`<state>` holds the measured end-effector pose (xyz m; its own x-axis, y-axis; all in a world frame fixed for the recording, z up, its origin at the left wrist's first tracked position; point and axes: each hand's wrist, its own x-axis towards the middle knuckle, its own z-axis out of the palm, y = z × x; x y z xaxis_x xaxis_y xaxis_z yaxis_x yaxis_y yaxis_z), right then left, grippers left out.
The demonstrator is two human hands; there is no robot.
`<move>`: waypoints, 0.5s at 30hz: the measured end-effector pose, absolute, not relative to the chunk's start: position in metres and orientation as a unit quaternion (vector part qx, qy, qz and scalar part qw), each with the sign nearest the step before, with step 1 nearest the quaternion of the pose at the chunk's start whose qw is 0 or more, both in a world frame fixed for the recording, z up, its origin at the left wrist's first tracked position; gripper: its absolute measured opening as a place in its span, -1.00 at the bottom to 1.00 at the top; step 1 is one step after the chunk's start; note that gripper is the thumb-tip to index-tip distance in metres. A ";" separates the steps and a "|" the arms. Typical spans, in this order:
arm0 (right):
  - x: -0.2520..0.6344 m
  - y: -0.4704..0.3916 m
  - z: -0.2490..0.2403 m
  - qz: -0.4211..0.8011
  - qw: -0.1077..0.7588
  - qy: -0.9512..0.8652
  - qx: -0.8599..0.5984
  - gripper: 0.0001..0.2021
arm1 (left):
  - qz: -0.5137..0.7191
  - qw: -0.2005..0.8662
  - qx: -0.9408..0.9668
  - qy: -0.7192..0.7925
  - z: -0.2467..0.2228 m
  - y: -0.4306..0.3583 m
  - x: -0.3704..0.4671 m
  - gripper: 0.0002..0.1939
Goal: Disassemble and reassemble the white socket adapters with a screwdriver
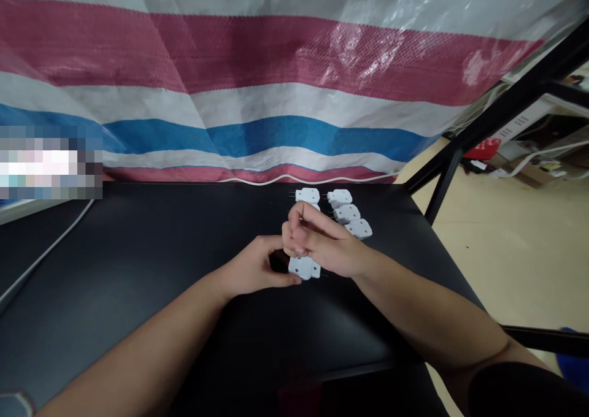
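Your left hand (251,268) steadies the near white block (299,269) between thumb and fingers, over the black table (138,245). Your right hand (338,249) curls above it (whether it pinches anything, I can't tell); shifting the block calls for sparing its thin pin (324,275).

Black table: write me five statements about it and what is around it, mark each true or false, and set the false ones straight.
1. A striped sheet hangs behind the black table. True.
2. The left hand is lying flat on the table, away from everything. False: its thumb is against a white block.
3. The right hand has its fingers curled. True.
4. The blocks beyond the right hand are red. False: they are white.
5. A pale cord runs over the table's left side. True.
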<state>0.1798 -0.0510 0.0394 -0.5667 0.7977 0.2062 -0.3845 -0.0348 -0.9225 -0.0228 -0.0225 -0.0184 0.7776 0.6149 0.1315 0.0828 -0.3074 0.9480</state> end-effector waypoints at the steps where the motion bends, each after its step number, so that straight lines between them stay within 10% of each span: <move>1: 0.181 -0.051 0.040 0.687 0.421 -0.558 -0.200 -0.72 | 0.251 0.539 0.772 0.225 -0.019 -0.023 -0.022 -0.69; 15: 0.175 -0.049 0.035 0.692 0.447 -0.523 -0.220 -0.69 | 0.244 0.556 0.764 0.221 -0.019 -0.023 -0.022 -0.66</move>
<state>0.1754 -0.0490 0.0354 -0.5044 0.8480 0.1628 -0.3886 -0.0545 -0.9198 -0.0215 -0.0234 -0.0186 0.7840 0.6076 0.1272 0.0662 -0.2856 0.9561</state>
